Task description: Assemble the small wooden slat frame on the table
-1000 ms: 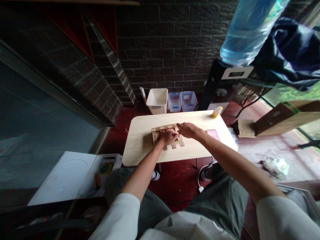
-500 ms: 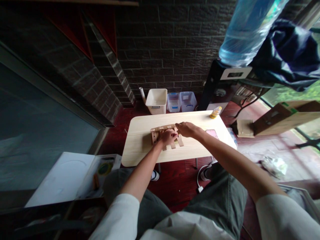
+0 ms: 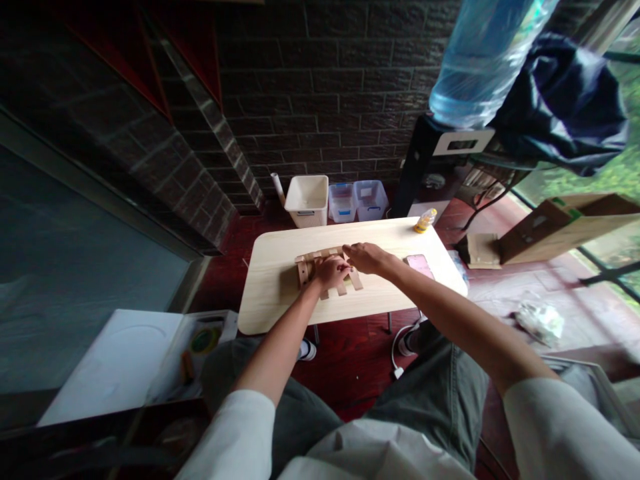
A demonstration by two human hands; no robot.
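A small wooden slatted frame point(image 3: 306, 268) lies on the pale low table point(image 3: 270, 293). My left hand point(image 3: 330, 271) rests on top of the frame with its fingers curled down over the slats. My right hand point(image 3: 364, 257) sits at the frame's right far corner, fingers bent and touching the wood beside my left hand. Much of the frame is hidden under both hands.
A pink phone point(image 3: 420, 265) lies on the table's right side and a small yellow bottle point(image 3: 425, 220) stands at its far right corner. Behind the table sit a white basket point(image 3: 307, 200) and two clear bins point(image 3: 357, 200). An open white box point(image 3: 140, 353) is at my left.
Both hands stay on the wooden frame. The view has shifted slightly, so everything sits a little further left in the picture.
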